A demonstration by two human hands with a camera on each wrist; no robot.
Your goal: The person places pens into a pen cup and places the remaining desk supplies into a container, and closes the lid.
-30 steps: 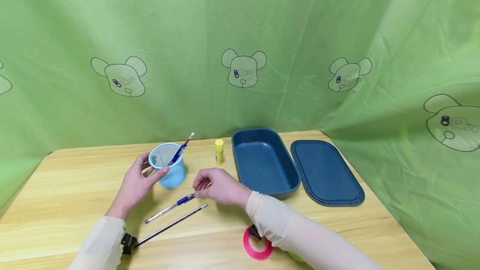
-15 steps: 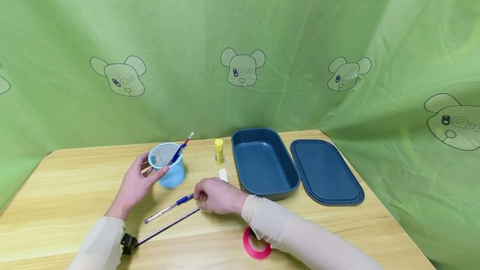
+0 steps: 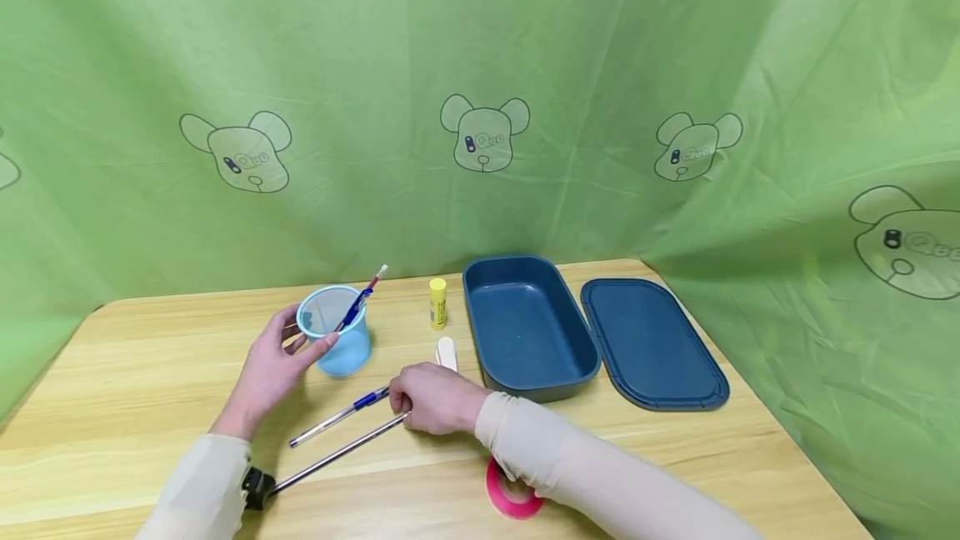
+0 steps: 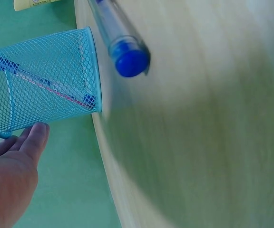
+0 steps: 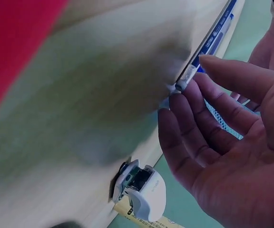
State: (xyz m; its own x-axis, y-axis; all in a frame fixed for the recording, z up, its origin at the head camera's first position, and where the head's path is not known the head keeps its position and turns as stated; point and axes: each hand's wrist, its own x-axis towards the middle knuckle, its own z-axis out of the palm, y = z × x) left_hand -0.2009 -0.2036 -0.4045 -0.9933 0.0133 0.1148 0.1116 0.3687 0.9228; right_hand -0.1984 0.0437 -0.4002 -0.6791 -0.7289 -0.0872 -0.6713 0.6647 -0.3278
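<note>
My left hand [image 3: 273, 369] holds the light blue mesh pen cup [image 3: 347, 354] at the table's left, thumb near its rim. A red pencil-like stick with a white tip and a blue-gripped pen [image 3: 358, 305] lean inside it. The right hand [image 3: 438, 398] pinches the eraser end of a dark striped pencil [image 3: 341, 450], which lies slanted on the table. In the right wrist view, thumb and fingers close around the pencil's tip [image 5: 188, 76]. A clear pen with a blue grip [image 3: 337, 419] lies just behind the pencil, its front end near my right fingers.
A yellow glue stick [image 3: 438, 307] stands at the back. Beside my right hand is a small white stapler [image 5: 146, 194]. The blue box [image 3: 592, 361] and its flat lid [image 3: 656, 348] lie right. A pink tape roll [image 3: 510, 502] lies under the right forearm.
My right hand has moved slightly towards me, from the clear pen's end to the pencil's eraser end, uncovering the white stapler. The left hand stays on the cup.
</note>
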